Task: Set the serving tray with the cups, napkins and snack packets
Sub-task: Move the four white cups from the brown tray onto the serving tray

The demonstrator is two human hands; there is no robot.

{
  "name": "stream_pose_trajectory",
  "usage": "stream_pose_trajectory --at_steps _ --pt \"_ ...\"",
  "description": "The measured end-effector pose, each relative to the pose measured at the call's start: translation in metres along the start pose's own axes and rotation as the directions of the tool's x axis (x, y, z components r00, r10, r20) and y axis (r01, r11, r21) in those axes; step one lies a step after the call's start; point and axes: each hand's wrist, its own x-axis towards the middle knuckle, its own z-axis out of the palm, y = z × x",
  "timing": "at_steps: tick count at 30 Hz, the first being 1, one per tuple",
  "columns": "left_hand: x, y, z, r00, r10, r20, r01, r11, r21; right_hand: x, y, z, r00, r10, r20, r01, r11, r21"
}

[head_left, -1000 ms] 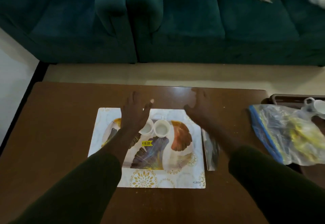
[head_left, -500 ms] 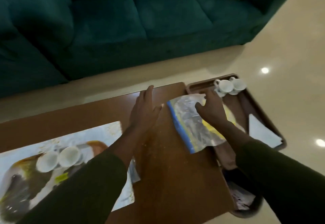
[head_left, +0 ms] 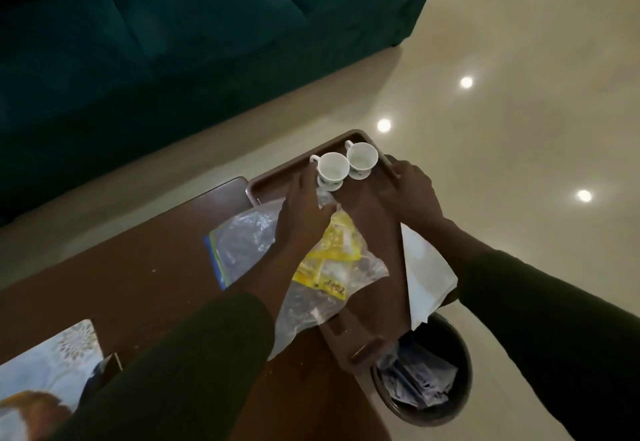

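Observation:
Two white cups stand side by side at the far end of a brown tray that juts past the table's right end. My left hand stretches flat over a clear zip bag holding yellow snack packets, its fingertips just left of the nearer cup. My right hand lies over the tray's right rim beside the other cup, fingers spread, holding nothing. A white napkin lies along the tray's right side. The patterned serving tray shows at the lower left.
A brown wooden table runs from lower left to centre. A dark round bin with wrappers sits on the floor below the brown tray's near end. A teal sofa fills the far side. Glossy floor lies to the right.
My view swung right, from the patterned tray to the brown tray. Both hands left the patterned tray; the left now reaches beside the cups and the right moved from the bag to the tray's rim.

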Motion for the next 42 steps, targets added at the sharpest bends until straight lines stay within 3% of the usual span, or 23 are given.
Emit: stream_pose_trajectory --at_steps 6,14,18,23,33,42 --pt "0.048 0.008 0.026 0.999 -0.036 -0.017 0.036 0.999 0.017 0.041 0.000 0.010 0.994 -0.100 0.035 0.096 0.991 0.092" --pt "0.067 -0.003 0.046 0.999 -0.022 -0.031 0.024 0.999 0.036 0.067 -0.014 0.024 0.979 -0.176 0.108 0.173 0.984 0.038" --pt "0.062 -0.004 0.047 0.995 0.015 -0.097 -0.013 1.000 0.024 0.065 -0.008 0.030 0.984 -0.164 0.062 0.167 0.985 -0.044" --pt "0.051 -0.001 0.030 0.986 0.049 -0.159 -0.059 0.997 -0.055 0.051 -0.021 0.014 0.977 -0.214 -0.006 0.214 0.977 -0.016" --pt "0.007 -0.009 -0.073 0.937 -0.055 -0.345 -0.002 0.986 -0.164 0.017 -0.134 0.005 0.917 -0.397 0.027 0.398 0.910 -0.116" --pt "-0.150 -0.116 -0.205 0.893 -0.195 -0.407 0.158 0.980 -0.122 -0.096 -0.257 0.105 0.822 -0.548 0.158 0.556 0.831 -0.011"
